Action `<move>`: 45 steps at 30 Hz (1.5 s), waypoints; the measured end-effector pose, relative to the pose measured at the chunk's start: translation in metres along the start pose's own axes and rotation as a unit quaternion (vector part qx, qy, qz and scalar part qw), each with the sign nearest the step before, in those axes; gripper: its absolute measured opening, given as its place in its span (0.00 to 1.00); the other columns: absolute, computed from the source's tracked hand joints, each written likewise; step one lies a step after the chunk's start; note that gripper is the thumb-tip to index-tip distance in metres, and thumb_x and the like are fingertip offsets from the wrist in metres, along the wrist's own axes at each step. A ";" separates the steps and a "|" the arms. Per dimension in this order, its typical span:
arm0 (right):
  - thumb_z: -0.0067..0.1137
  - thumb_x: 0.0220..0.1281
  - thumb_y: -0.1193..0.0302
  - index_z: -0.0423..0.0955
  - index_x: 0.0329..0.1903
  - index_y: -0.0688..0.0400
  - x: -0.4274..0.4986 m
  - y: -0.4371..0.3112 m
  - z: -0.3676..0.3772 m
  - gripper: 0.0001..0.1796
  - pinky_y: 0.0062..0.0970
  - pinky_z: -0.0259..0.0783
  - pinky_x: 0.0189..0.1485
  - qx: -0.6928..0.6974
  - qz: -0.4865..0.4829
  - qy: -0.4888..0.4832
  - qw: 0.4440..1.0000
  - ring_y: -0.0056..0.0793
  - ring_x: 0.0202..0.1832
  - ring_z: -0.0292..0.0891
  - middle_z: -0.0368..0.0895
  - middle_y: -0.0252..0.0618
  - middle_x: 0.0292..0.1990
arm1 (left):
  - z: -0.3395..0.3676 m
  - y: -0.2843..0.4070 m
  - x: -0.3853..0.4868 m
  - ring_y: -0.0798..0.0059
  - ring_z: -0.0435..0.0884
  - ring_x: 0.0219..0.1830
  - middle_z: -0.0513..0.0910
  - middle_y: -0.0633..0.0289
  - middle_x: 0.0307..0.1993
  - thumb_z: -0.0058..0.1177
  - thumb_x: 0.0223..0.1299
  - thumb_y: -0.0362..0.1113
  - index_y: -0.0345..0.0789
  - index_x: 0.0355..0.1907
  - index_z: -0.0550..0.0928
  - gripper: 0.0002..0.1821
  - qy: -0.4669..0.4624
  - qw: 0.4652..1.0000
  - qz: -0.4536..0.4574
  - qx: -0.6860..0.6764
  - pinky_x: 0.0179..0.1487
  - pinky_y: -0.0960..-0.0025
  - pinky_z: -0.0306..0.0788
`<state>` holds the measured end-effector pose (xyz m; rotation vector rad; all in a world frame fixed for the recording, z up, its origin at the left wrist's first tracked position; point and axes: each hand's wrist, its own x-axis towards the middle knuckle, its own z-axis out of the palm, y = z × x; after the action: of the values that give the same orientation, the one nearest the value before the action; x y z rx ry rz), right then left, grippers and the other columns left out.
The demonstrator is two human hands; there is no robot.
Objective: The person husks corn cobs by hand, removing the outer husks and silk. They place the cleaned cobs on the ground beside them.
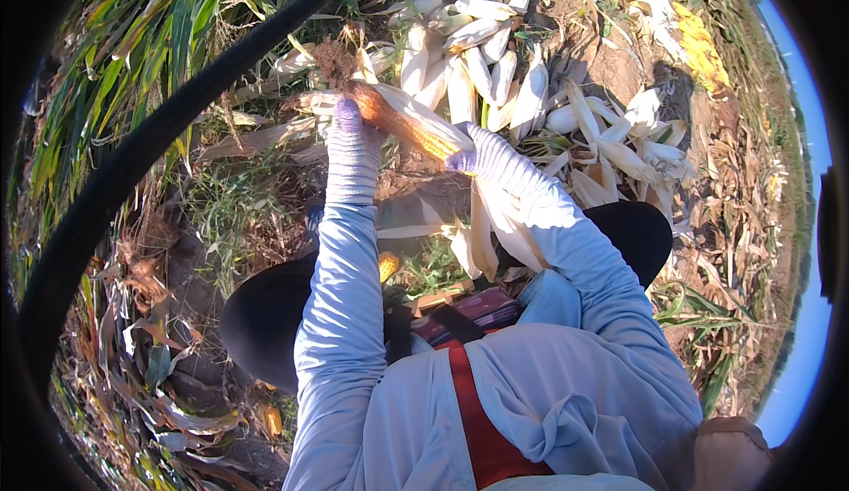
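Observation:
Between my gloved hands lies an ear of corn [412,132], partly bared, with yellow kernels showing, reddish silk at its upper left end and pale husk along its upper side. My left hand [351,126], in a striped knit glove, is closed around the silky end. My right hand [483,153], gloved alike, grips the other end, where peeled husk leaves [494,219] hang down past the wrist. A heap of ears in pale husks [477,60] lies just beyond both hands.
More husks [623,139] spread on the soil at right. A pile of bare yellow ears [700,47] is at the upper right. Single ears lie near my left knee [388,265] and at the lower left [272,419]. Green corn plants [166,60] stand at left.

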<state>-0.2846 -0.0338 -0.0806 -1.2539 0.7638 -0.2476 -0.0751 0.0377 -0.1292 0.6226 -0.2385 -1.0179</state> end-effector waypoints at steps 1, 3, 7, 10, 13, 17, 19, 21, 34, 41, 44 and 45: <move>0.62 0.56 0.69 0.62 0.62 0.60 0.002 0.001 0.001 0.31 0.26 0.65 0.59 -0.009 -0.002 0.016 1.000 0.29 0.54 0.69 0.73 0.43 0.53 | 0.003 -0.005 0.001 0.66 0.73 0.50 0.74 0.56 0.49 0.60 0.55 0.51 0.31 0.53 0.69 0.31 0.008 0.998 -0.022 -0.060 0.58 0.61 0.69; 0.63 0.56 0.66 0.62 0.62 0.60 0.001 0.006 -0.002 0.32 0.26 0.64 0.59 -0.088 -0.035 0.029 0.995 0.28 0.54 0.69 0.73 0.43 0.53 | 0.002 -0.008 0.000 0.66 0.72 0.51 0.73 0.58 0.49 0.57 0.57 0.52 0.32 0.56 0.68 0.31 0.044 0.996 -0.047 -0.069 0.56 0.60 0.69; 0.57 0.59 0.50 0.67 0.57 0.64 -0.003 0.021 -0.003 0.34 0.25 0.65 0.53 -0.220 -0.136 0.061 0.964 0.28 0.46 0.72 0.77 0.42 0.46 | 0.007 -0.012 -0.006 0.63 0.73 0.53 0.74 0.56 0.52 0.59 0.54 0.55 0.32 0.57 0.67 0.36 0.135 0.990 -0.029 -0.036 0.59 0.57 0.68; 0.54 0.63 0.51 0.70 0.54 0.63 0.001 0.038 -0.004 0.29 0.25 0.65 0.52 -0.189 -0.129 0.092 0.969 0.26 0.45 0.71 0.78 0.40 0.43 | 0.003 -0.013 -0.008 0.64 0.74 0.51 0.75 0.58 0.50 0.61 0.53 0.51 0.34 0.57 0.68 0.33 0.163 0.986 -0.027 -0.014 0.56 0.58 0.71; 0.53 0.63 0.52 0.71 0.53 0.63 0.003 0.046 -0.003 0.27 0.25 0.66 0.51 -0.163 -0.096 0.097 0.977 0.25 0.44 0.71 0.79 0.39 0.42 | 0.007 -0.012 -0.009 0.63 0.77 0.42 0.76 0.57 0.40 0.59 0.56 0.44 0.34 0.50 0.70 0.24 0.180 0.983 -0.025 -0.022 0.49 0.56 0.75; 0.52 0.65 0.56 0.72 0.52 0.63 0.001 0.041 0.004 0.23 0.24 0.66 0.48 -0.162 -0.063 0.158 0.972 0.23 0.41 0.70 0.79 0.38 0.40 | 0.009 -0.014 -0.011 0.62 0.78 0.33 0.77 0.56 0.31 0.52 0.60 0.37 0.32 0.46 0.70 0.15 0.181 0.981 -0.024 -0.064 0.41 0.56 0.78; 0.54 0.63 0.57 0.73 0.51 0.62 -0.002 0.031 0.008 0.22 0.24 0.67 0.47 -0.148 -0.051 0.132 0.979 0.24 0.39 0.71 0.80 0.39 0.38 | 0.007 -0.013 -0.011 0.60 0.79 0.35 0.78 0.55 0.32 0.51 0.61 0.37 0.31 0.46 0.70 0.15 0.169 0.984 -0.020 -0.053 0.42 0.55 0.78; 0.55 0.63 0.57 0.73 0.50 0.62 -0.009 0.014 0.009 0.22 0.25 0.67 0.47 -0.193 0.011 0.115 0.974 0.24 0.38 0.71 0.80 0.39 0.37 | 0.007 -0.011 -0.013 0.59 0.79 0.37 0.78 0.53 0.33 0.50 0.61 0.39 0.30 0.46 0.70 0.16 0.158 0.987 -0.020 -0.029 0.44 0.55 0.77; 0.55 0.62 0.65 0.73 0.48 0.63 -0.004 0.028 0.018 0.17 0.27 0.69 0.44 -0.216 -0.108 0.178 0.954 0.29 0.35 0.74 0.81 0.41 0.35 | 0.002 -0.016 -0.011 0.53 0.76 0.48 0.76 0.46 0.45 0.49 0.62 0.43 0.34 0.55 0.64 0.23 0.158 0.987 -0.012 -0.002 0.52 0.48 0.73; 0.58 0.61 0.63 0.73 0.50 0.61 0.018 0.050 -0.003 0.19 0.19 0.70 0.37 0.225 -0.153 0.222 0.936 0.21 0.36 0.72 0.78 0.32 0.39 | 0.005 -0.016 -0.017 0.60 0.77 0.37 0.77 0.54 0.35 0.54 0.59 0.44 0.31 0.52 0.68 0.24 0.180 0.982 -0.013 -0.064 0.43 0.54 0.76; 0.57 0.61 0.63 0.69 0.53 0.61 0.018 0.049 -0.013 0.21 0.30 0.69 0.43 0.332 -0.142 0.204 0.910 0.30 0.41 0.71 0.75 0.39 0.43 | -0.001 -0.015 -0.014 0.62 0.77 0.32 0.76 0.57 0.30 0.53 0.61 0.45 0.31 0.45 0.70 0.20 0.209 0.975 -0.012 -0.070 0.40 0.55 0.76; 0.57 0.62 0.63 0.68 0.54 0.62 0.018 0.057 -0.023 0.22 0.34 0.69 0.44 0.347 -0.122 0.201 0.908 0.34 0.43 0.70 0.73 0.41 0.45 | -0.001 -0.013 -0.015 0.62 0.77 0.31 0.76 0.57 0.29 0.52 0.62 0.45 0.31 0.43 0.70 0.19 0.221 0.972 -0.004 -0.078 0.39 0.56 0.76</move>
<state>-0.2993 -0.0426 -0.1421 -0.6103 0.7664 -0.9230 -0.0919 0.0454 -0.1364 0.6889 0.2355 -0.8701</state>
